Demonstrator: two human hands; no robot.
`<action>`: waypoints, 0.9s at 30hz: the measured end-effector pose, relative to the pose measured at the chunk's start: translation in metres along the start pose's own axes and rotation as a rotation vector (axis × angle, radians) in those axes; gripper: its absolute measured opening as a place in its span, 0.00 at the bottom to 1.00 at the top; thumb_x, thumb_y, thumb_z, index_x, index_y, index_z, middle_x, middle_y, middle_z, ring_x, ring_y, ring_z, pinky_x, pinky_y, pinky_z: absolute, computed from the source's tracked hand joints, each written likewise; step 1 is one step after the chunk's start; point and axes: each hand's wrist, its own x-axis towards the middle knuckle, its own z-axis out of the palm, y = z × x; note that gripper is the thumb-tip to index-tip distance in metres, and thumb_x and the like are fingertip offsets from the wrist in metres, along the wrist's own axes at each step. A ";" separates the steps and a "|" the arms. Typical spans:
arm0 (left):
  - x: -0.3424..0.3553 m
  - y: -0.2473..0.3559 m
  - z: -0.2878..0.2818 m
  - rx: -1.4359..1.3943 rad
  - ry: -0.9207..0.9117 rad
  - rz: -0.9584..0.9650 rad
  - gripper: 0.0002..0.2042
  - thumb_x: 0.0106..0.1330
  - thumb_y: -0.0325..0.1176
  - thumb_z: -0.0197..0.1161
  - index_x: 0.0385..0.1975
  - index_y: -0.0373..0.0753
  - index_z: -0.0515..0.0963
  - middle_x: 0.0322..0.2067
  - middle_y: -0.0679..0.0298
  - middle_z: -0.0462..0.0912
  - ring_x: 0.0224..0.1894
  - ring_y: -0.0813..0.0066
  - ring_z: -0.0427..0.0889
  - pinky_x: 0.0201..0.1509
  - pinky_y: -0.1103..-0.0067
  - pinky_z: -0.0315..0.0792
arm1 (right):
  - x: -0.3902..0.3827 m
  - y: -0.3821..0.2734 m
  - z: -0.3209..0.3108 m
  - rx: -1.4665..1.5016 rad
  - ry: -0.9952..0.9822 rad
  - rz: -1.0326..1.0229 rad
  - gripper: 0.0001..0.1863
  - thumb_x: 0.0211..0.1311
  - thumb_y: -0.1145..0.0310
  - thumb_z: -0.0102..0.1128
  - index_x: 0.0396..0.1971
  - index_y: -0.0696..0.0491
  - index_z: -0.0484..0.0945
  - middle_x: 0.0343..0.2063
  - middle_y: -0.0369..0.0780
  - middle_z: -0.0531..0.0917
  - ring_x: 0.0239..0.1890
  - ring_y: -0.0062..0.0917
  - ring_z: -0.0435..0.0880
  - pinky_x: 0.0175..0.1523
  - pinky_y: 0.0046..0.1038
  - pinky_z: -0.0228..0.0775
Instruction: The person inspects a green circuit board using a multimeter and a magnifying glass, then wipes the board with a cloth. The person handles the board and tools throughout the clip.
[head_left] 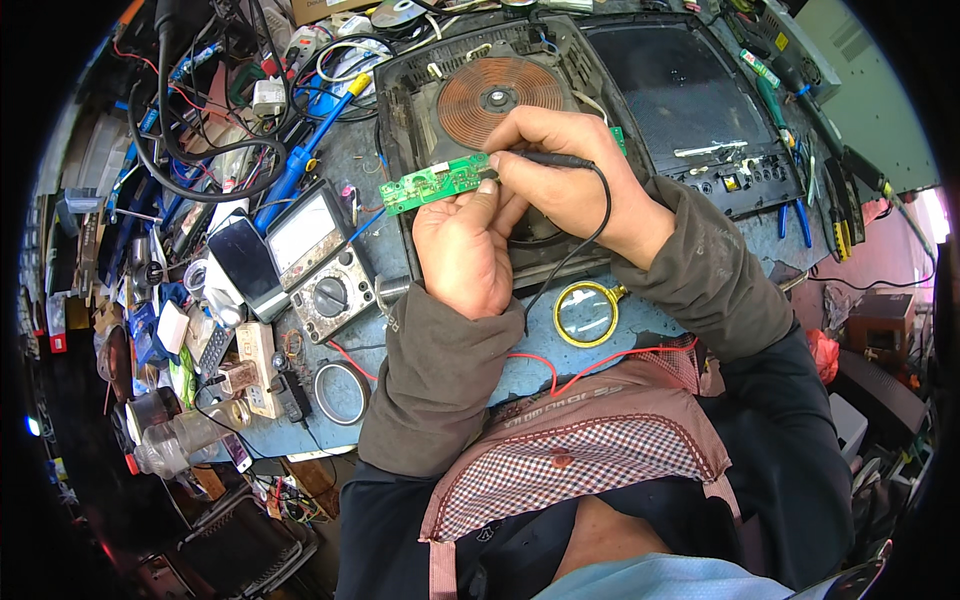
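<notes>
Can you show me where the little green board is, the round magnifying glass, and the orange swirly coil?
green circuit board [432, 182], head view, middle of its green face.
magnifying glass [586, 313], head view, centre of the lens.
copper coil [497, 97], head view, on the windings beside the hub.

Both hands raised, fingers pinched

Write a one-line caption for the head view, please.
Left hand holds a green circuit board while right hand presses a black probe to it.

Probe tip [497, 172] (behind fingers) hidden
</notes>
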 end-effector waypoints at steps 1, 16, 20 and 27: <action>0.000 0.000 0.000 -0.010 0.010 0.005 0.12 0.81 0.19 0.55 0.59 0.25 0.78 0.55 0.49 0.87 0.56 0.58 0.90 0.64 0.65 0.87 | 0.000 0.000 -0.001 0.004 0.001 0.007 0.10 0.65 0.70 0.66 0.40 0.61 0.86 0.30 0.43 0.89 0.35 0.22 0.88 0.41 0.28 0.79; 0.029 0.022 -0.024 -0.185 0.064 0.183 0.06 0.78 0.25 0.59 0.50 0.33 0.77 0.48 0.53 0.86 0.52 0.49 0.89 0.60 0.53 0.86 | -0.041 -0.049 -0.040 -0.468 -0.440 -0.767 0.18 0.57 0.75 0.71 0.49 0.58 0.86 0.43 0.45 0.88 0.42 0.41 0.89 0.47 0.38 0.83; 0.038 0.018 -0.046 -0.179 -0.031 0.163 0.09 0.80 0.30 0.59 0.52 0.33 0.81 0.53 0.52 0.88 0.58 0.53 0.87 0.70 0.54 0.81 | -0.094 -0.029 -0.040 -0.733 -0.507 -0.819 0.17 0.62 0.69 0.63 0.51 0.55 0.84 0.48 0.40 0.86 0.50 0.32 0.86 0.54 0.35 0.78; 0.045 0.020 -0.063 -0.173 -0.132 0.004 0.11 0.82 0.32 0.56 0.53 0.33 0.81 0.55 0.52 0.87 0.59 0.56 0.86 0.68 0.60 0.82 | -0.173 -0.022 -0.103 -0.796 0.224 -0.410 0.12 0.58 0.78 0.67 0.43 0.56 0.88 0.42 0.44 0.90 0.44 0.40 0.90 0.54 0.37 0.82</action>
